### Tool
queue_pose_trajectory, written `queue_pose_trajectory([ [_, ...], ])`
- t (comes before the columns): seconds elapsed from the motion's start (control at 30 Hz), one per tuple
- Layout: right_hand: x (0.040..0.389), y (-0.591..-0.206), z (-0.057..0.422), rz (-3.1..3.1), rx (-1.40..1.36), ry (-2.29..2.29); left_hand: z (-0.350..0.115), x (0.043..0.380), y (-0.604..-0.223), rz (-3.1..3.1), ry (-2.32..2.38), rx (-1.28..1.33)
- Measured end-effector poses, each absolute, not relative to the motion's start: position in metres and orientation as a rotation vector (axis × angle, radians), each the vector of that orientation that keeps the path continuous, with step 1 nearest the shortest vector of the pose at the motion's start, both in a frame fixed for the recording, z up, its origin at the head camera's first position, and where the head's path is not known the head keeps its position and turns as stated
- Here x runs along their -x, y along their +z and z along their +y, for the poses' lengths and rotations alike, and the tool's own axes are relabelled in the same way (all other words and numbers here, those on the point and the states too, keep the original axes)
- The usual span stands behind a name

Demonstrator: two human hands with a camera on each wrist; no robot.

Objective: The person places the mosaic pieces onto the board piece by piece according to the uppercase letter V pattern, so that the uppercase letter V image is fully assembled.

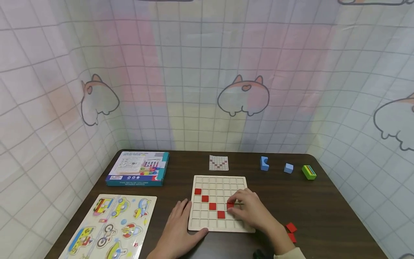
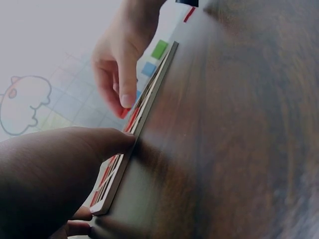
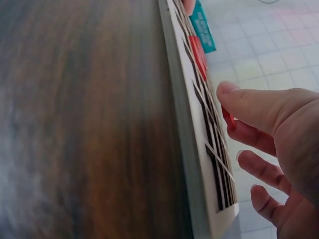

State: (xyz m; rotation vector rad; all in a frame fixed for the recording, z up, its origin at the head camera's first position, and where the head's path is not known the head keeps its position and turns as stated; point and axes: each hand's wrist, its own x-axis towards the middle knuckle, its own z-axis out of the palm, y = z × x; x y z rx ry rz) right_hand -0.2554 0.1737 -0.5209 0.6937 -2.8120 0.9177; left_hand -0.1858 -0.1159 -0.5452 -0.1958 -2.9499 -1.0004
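A pale wooden grid board (image 1: 207, 223) lies on the dark table, with several red square tiles (image 1: 212, 206) set in a diagonal running down to the right. Pinched between the thumb and index finger of my right hand (image 1: 250, 210) is another red tile (image 3: 229, 119), held close over the board right of the diagonal. The other fingers of that hand are loosely bent in the right wrist view. My left hand (image 1: 179, 229) rests at the board's lower left corner, its thumb (image 2: 117, 142) touching the near edge and its fingers along the left side.
Two loose red tiles (image 1: 291, 227) lie beside my right forearm. Behind the board is a small pattern card (image 1: 218, 163). Blue blocks (image 1: 264, 163) and a green striped block (image 1: 309, 172) stand at back right. A teal box (image 1: 136, 182) and a vehicle picture board (image 1: 129, 219) lie left.
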Motion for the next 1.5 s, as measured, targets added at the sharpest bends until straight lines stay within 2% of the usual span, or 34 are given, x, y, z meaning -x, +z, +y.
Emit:
queue_pose_trajectory([
  [0.7, 0.263, -0.528, 0.170, -2.867, -0.628, 0.928, -0.113, 0.189, -0.543, -2.979, -1.011, 0.157],
  [1.5, 0.244, -0.513, 0.188, -2.858, -0.595, 0.891, -0.114, 0.191, -0.548, -3.000, -1.033, 0.137],
])
